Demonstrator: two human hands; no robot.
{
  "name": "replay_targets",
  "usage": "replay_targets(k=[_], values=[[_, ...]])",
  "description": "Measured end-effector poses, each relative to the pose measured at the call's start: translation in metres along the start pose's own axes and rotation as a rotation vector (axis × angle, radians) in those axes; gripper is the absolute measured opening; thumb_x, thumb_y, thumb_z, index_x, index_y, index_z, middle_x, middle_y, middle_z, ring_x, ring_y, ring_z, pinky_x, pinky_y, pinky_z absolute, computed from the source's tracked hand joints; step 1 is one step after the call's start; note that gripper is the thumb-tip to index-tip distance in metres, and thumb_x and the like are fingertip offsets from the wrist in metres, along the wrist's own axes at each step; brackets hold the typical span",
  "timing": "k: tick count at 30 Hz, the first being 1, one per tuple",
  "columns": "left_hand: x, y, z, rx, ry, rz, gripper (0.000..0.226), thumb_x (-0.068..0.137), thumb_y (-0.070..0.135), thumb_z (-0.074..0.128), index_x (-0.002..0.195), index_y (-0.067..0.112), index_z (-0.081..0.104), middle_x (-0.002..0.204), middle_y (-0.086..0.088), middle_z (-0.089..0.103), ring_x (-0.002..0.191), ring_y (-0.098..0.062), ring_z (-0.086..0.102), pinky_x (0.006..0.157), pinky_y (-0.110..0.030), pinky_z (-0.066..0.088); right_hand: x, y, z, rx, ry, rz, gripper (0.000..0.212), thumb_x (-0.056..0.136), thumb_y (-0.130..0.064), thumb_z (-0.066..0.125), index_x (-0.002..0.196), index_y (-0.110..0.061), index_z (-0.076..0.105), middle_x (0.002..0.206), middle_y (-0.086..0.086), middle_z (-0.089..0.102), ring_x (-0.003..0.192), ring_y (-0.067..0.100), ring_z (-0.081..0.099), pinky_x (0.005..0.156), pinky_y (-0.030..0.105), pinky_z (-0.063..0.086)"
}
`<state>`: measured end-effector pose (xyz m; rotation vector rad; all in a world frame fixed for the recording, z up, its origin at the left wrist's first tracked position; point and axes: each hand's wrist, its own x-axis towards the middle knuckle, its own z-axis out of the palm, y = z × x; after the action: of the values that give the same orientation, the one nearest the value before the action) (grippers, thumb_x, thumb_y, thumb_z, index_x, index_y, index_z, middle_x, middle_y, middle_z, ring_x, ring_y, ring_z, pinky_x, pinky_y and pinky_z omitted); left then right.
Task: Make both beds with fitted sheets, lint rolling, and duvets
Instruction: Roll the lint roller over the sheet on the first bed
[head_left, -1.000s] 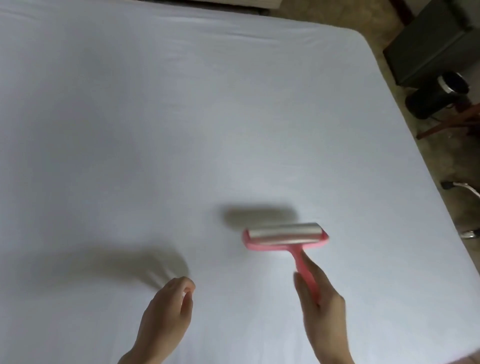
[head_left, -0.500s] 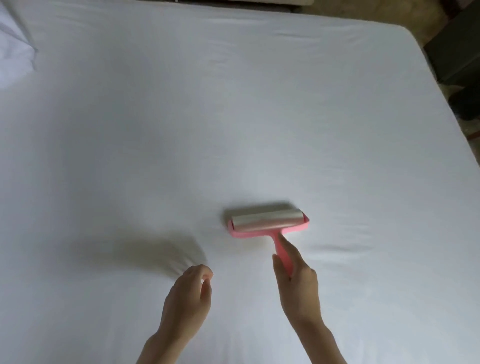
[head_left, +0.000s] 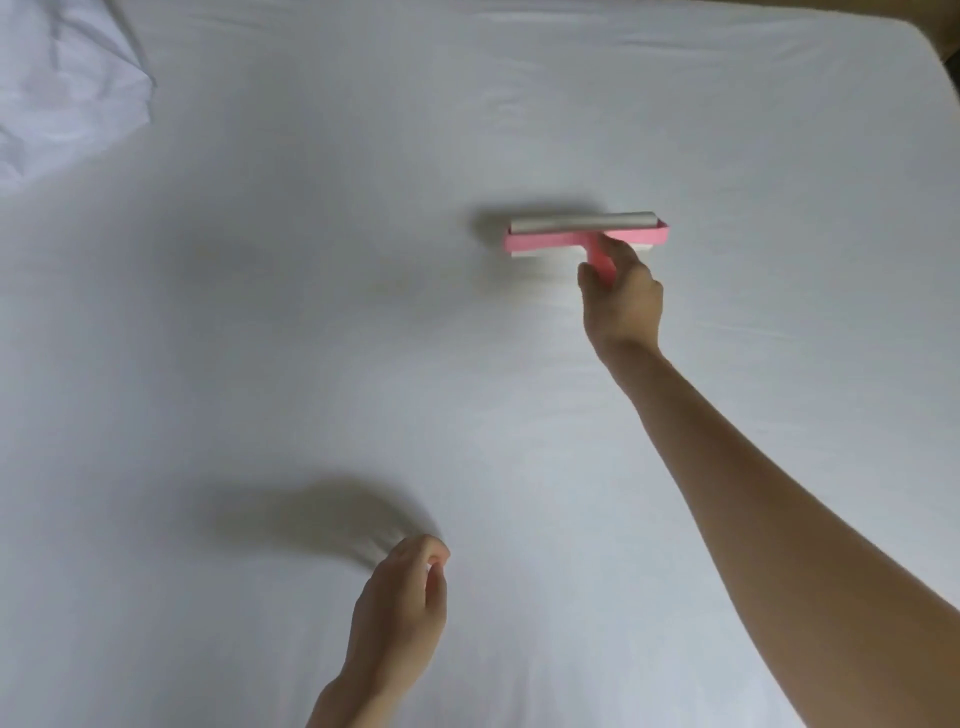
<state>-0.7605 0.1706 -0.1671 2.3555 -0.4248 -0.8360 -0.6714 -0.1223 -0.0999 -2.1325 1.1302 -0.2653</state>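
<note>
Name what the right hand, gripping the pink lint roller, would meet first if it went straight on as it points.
Nothing, as far as the picture shows: ahead of the right hand and lint roller lies only smooth fitted sheet. The crumpled bedding sits well off to the left.

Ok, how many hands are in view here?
2: the right hand grips the pink lint roller above centre; the left hand hangs loosely curled near the bottom, holding nothing.

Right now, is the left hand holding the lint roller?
No, the right hand grips the pink lint roller by its handle, while the left hand is well apart from it, nearer the camera.
</note>
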Motion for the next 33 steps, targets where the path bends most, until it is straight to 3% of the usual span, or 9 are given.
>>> replay_targets(k=[4, 8, 12, 13, 15, 18, 23, 28, 33], values=[[-0.004, -0.009, -0.003, -0.013, 0.036, -0.035, 0.016, 0.09, 0.009, 0.049, 0.089, 0.02, 0.059, 0.09, 0.011, 0.06, 0.082, -0.01, 0.058, 0.072, -0.03, 0.048, -0.008, -0.03, 0.03, 0.081, -0.133, -0.039, 0.037, 0.094, -0.019, 0.047, 0.13, -0.025, 0.055, 0.103, 0.01, 0.067, 0.088, 0.032, 0.058, 0.078, 0.033, 0.046], [-0.01, -0.013, -0.008, -0.008, 0.074, -0.06, 0.015, 0.091, 0.011, 0.048, 0.093, 0.02, 0.059, 0.093, 0.014, 0.059, 0.084, -0.009, 0.057, 0.073, -0.027, 0.046, -0.082, -0.011, 0.053, -0.048, -0.276, -0.07, 0.045, 0.096, -0.017, 0.041, 0.137, -0.034, 0.044, 0.108, 0.003, 0.066, 0.084, 0.028, 0.057, 0.068, 0.027, 0.035], [-0.022, -0.02, -0.011, -0.031, 0.065, -0.122, 0.017, 0.091, 0.011, 0.046, 0.093, 0.024, 0.057, 0.096, 0.015, 0.058, 0.087, -0.008, 0.057, 0.076, -0.027, 0.045, -0.205, 0.042, 0.024, -0.037, -0.271, -0.006, 0.061, 0.096, -0.018, 0.047, 0.138, -0.057, 0.028, 0.081, -0.014, 0.064, 0.057, 0.011, 0.054, 0.058, 0.02, 0.043], [-0.025, -0.021, -0.011, -0.037, 0.056, -0.13, 0.018, 0.091, 0.011, 0.046, 0.092, 0.026, 0.056, 0.096, 0.017, 0.057, 0.087, -0.007, 0.056, 0.077, -0.026, 0.045, -0.232, 0.052, 0.016, -0.043, -0.285, 0.02, 0.07, 0.093, -0.017, 0.051, 0.134, -0.067, 0.023, 0.078, -0.012, 0.067, 0.054, 0.011, 0.056, 0.061, 0.011, 0.042], [-0.03, -0.025, -0.012, -0.047, 0.053, -0.141, 0.021, 0.091, 0.011, 0.045, 0.09, 0.03, 0.053, 0.095, 0.018, 0.056, 0.087, -0.005, 0.055, 0.078, -0.025, 0.045, -0.26, 0.061, 0.006, -0.094, -0.292, 0.051, 0.085, 0.088, -0.014, 0.058, 0.125, -0.077, 0.014, 0.069, -0.007, 0.069, 0.048, 0.012, 0.055, 0.051, 0.015, 0.043], [-0.033, -0.031, -0.013, -0.057, 0.071, -0.165, 0.019, 0.091, 0.012, 0.046, 0.092, 0.028, 0.055, 0.096, 0.018, 0.056, 0.088, -0.005, 0.056, 0.078, -0.025, 0.046, -0.224, 0.041, 0.015, -0.137, -0.34, 0.044, 0.064, 0.094, -0.017, 0.051, 0.137, -0.058, 0.029, 0.059, -0.012, 0.056, 0.05, 0.011, 0.05, 0.05, 0.02, 0.039], [-0.033, -0.039, -0.016, -0.091, 0.145, -0.154, 0.018, 0.091, 0.01, 0.047, 0.093, 0.023, 0.059, 0.093, 0.015, 0.058, 0.086, -0.008, 0.057, 0.076, -0.028, 0.047, -0.072, -0.03, 0.063, -0.19, -0.295, -0.013, 0.042, 0.096, -0.017, 0.042, 0.137, -0.026, 0.043, 0.113, 0.012, 0.064, 0.101, 0.035, 0.06, 0.076, 0.031, 0.04], [-0.042, -0.056, -0.025, -0.092, 0.199, -0.172, 0.019, 0.091, 0.007, 0.048, 0.093, 0.021, 0.061, 0.093, 0.016, 0.059, 0.087, -0.007, 0.057, 0.079, -0.029, 0.047, -0.005, -0.061, 0.068, -0.103, -0.323, 0.057, 0.04, 0.09, -0.015, 0.042, 0.128, -0.024, 0.052, 0.073, 0.002, 0.055, 0.052, 0.022, 0.052, 0.048, 0.028, 0.044], [-0.056, -0.074, -0.026, -0.097, 0.212, -0.253, 0.017, 0.09, 0.008, 0.05, 0.092, 0.021, 0.061, 0.092, 0.013, 0.06, 0.083, -0.009, 0.057, 0.075, -0.029, 0.046, -0.112, 0.003, 0.044, -0.183, -0.281, -0.131, 0.049, 0.094, -0.018, 0.045, 0.141, -0.031, 0.041, 0.107, 0.007, 0.067, 0.083, 0.034, 0.062, 0.07, 0.029, 0.042]])
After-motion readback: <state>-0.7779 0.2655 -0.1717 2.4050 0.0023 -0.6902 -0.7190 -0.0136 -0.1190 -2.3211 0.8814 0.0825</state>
